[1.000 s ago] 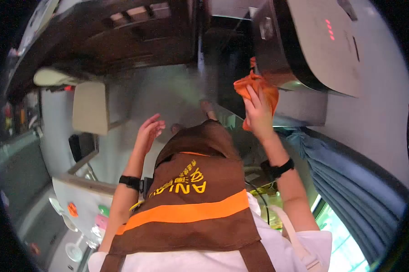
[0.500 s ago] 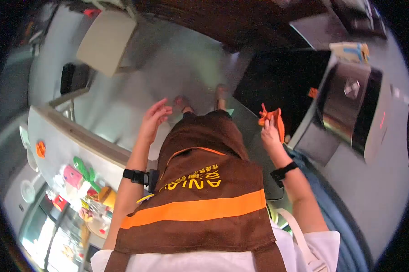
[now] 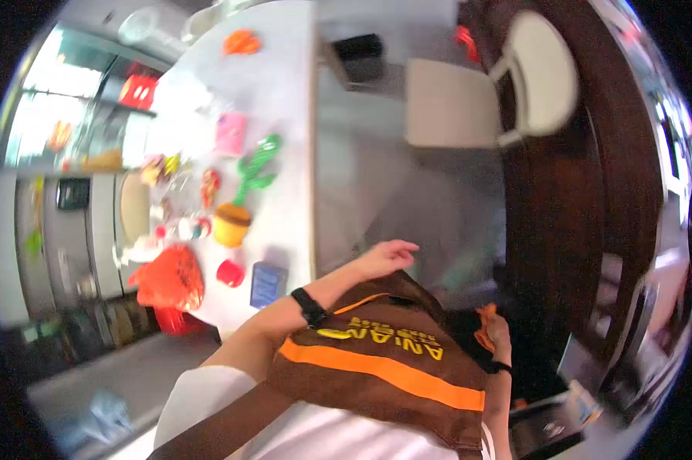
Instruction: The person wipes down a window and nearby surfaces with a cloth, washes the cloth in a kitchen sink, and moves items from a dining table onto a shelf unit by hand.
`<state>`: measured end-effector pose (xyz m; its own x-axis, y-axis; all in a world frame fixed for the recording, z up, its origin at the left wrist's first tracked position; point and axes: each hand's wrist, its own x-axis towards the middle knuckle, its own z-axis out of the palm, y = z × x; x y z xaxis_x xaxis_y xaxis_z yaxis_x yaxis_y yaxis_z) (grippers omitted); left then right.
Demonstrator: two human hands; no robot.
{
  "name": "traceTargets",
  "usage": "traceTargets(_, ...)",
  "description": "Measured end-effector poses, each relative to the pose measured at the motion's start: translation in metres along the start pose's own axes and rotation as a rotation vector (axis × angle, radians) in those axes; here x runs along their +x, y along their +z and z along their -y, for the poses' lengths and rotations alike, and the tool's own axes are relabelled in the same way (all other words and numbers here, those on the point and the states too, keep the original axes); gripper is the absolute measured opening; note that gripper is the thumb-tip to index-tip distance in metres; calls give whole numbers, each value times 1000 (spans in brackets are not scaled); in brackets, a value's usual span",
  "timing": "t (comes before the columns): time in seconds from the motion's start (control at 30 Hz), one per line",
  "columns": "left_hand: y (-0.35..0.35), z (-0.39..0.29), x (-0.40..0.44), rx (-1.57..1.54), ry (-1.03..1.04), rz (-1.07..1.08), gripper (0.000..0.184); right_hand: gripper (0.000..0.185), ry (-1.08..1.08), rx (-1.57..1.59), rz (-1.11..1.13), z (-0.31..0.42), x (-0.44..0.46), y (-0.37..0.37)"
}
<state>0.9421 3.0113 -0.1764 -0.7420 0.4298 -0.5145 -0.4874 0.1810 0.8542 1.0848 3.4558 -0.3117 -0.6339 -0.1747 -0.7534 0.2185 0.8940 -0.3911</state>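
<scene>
My right hand (image 3: 499, 333) is closed around a crumpled orange thing (image 3: 484, 326), thin and limp like a cloth or a bag; which of the two I cannot tell. It hangs low at my right side, beyond my brown apron (image 3: 377, 349). In front of the apron my left hand (image 3: 390, 257) is held in the air, fingers loosely stretched out and nothing in them. The white table (image 3: 285, 153) is to its left. On the table's near part lie a blue box (image 3: 268, 284), a small red round thing (image 3: 230, 273) and a red-orange plastic bag (image 3: 171, 277).
Farther along the table are a green cactus-shaped toy (image 3: 256, 170) in a yellow-brown base, a pink box (image 3: 230, 134) and a crumpled orange thing (image 3: 242, 42). A beige chair (image 3: 452, 103) stands ahead, beside a dark brown panel (image 3: 553, 230). A dark machine (image 3: 545, 429) is at lower right.
My view and body have turned left, so the table now fills the left side and the machine has dropped to the lower right. The orange thing stays in my right hand.
</scene>
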Motion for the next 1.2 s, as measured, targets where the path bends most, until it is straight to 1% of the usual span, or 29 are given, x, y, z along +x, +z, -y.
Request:
traceTargets(0.03,-7,-2,-2,79,85,13,42,32,35,28,-12,9,16,-27)
traceTargets(0.07,-15,-13,-8,54,103,-51,42,30,283,424,-138,7,34,-42)
traceTargets(0.1,-24,-29,-15,84,127,-63,41,29,533,827,-264,16,55,-61)
traceTargets(0.13,-31,-38,-18,123,150,-70,40,29,491,787,-255,31,74,-84)
traceTargets(0.2,-50,-31,-20,92,167,-166,40,31,-82,47,-351,73,91,-123)
traceTargets(0.23,-58,-26,-19,83,166,-212,39,31,-111,13,-338,105,96,-144)
traceTargets(0.27,-64,-21,-19,64,172,-247,39,33,-69,145,-313,142,101,-162)
traceTargets(0.3,-72,-16,-17,51,136,-310,39,36,-26,282,-292,172,110,-176)
traceTargets(0.33,-77,-16,-17,36,100,-372,38,38,-88,561,-284,193,128,-179)
traceTargets(0.37,-84,-16,-15,28,116,-404,38,38,-119,539,-279,210,144,-191)
traceTargets(0.43,-88,-17,-13,-78,86,-563,38,41,-294,737,-188,255,161,-225)
traceTargets(0.47,-83,-14,-12,-99,101,-597,38,41,-319,704,-173,273,163,-241)
traceTargets(0.53,-94,-17,-13,-150,182,-773,36,42,-356,934,20,315,177,-269)
traceTargets(0.57,-97,-19,-16,-139,195,-790,36,42,-380,932,25,328,192,-280)
traceTargets(0.63,-91,-23,-29,-247,205,-906,34,42,-355,1096,211,345,214,-294)
traceTargets(0.67,-93,-25,-40,-263,177,-909,35,45,-332,1127,247,361,224,-299)
traceTargets(0.7,-95,-24,-47,-287,154,-909,36,45,-347,1122,241,373,236,-302)
traceTargets(0.73,-98,-18,-51,-288,172,-916,36,45,-355,1116,277,383,258,-302)
traceTargets(0.77,-102,-11,-57,-287,171,-991,36,45,-363,1109,319,398,277,-301)
traceTargets(0.8,-111,-7,-60,-286,162,-1068,36,46,-358,1104,303,415,288,-300)
traceTargets(0.83,-124,-11,-63,-293,162,-1080,36,46,-361,1094,313,440,291,-300)
traceTargets(0.9,-146,-21,-75,-262,97,-1160,37,46,-294,1118,338,490,295,-301)
traceTargets(0.97,-171,-28,-80,-265,115,-1202,37,46,-287,1108,353,535,308,-298)
traceTargets(1.03,-204,-37,-87,-253,136,-1242,37,46,-434,1114,595,594,301,-294)
traceTargets(1.1,-222,-49,-91,-193,183,-1264,36,45,-444,1061,620,651,296,-288)
traceTargets(1.17,-235,-55,-91,-221,173,-1269,35,44,-546,894,599,701,302,-280)
traceTargets(1.2,-241,-59,-91,-265,211,-1285,35,44,-543,895,594,728,302,-278)
